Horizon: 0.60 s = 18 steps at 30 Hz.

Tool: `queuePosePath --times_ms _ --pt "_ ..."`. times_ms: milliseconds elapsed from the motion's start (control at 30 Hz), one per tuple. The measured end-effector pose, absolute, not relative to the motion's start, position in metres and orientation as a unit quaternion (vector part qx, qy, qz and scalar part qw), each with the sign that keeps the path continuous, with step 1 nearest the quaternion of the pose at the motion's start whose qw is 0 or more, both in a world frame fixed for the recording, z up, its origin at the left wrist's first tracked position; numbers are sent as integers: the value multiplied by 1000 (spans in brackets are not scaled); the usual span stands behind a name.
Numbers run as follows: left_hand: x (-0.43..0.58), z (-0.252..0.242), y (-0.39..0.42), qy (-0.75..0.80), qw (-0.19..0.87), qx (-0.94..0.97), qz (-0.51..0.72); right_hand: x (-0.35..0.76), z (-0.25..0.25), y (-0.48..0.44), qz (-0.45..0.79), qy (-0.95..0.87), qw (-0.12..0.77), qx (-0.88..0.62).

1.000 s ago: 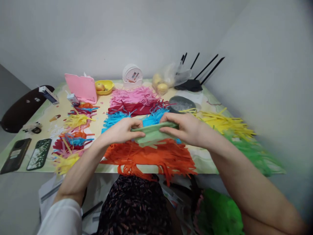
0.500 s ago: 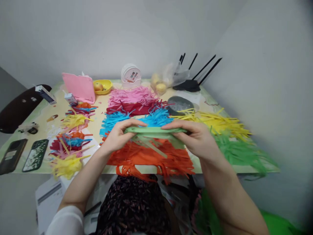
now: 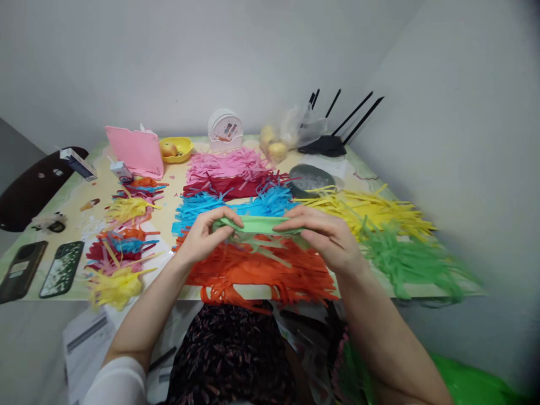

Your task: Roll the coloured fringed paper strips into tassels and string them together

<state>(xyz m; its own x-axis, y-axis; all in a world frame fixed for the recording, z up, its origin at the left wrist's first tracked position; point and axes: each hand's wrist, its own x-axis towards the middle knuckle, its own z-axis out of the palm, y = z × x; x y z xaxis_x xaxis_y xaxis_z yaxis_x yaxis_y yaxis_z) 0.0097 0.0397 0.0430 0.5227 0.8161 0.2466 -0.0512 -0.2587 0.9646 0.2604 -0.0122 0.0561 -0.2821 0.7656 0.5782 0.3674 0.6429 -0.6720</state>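
A light green fringed tissue-paper strip is stretched between my hands, its cut ends hanging beneath. My left hand pinches its left end between thumb and fingers. At the other end, my right hand grips the paper, fingers laid along the upper edge. Directly below lies orange fringed paper at the table's front edge. Blue fringed paper, dark red fringed paper and pink fringed paper lie in rows behind it. Green fringed paper and yellow fringed paper are to the right.
Multicoloured tassels lie on the left, beside two phones. Along the back stand a pink tablet case, a yellow bowl, a bag of fruit and a black router. A dark grey dish sits right of centre.
My right hand has shifted slightly left along the green paper strip, and the strip's front face is turned more into view. Both hands still hold it.
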Motion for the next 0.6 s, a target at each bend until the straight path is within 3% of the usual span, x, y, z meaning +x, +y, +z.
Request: queuePosePath --times_ms 300,467,600 --pt "18 54 41 324 402 793 323 256 63 -21 44 -848 400 -345" --pt "19 59 39 284 292 868 285 259 64 -23 147 -783 372 -477" --pt "17 58 37 309 298 860 274 257 64 -23 241 -751 342 -511"
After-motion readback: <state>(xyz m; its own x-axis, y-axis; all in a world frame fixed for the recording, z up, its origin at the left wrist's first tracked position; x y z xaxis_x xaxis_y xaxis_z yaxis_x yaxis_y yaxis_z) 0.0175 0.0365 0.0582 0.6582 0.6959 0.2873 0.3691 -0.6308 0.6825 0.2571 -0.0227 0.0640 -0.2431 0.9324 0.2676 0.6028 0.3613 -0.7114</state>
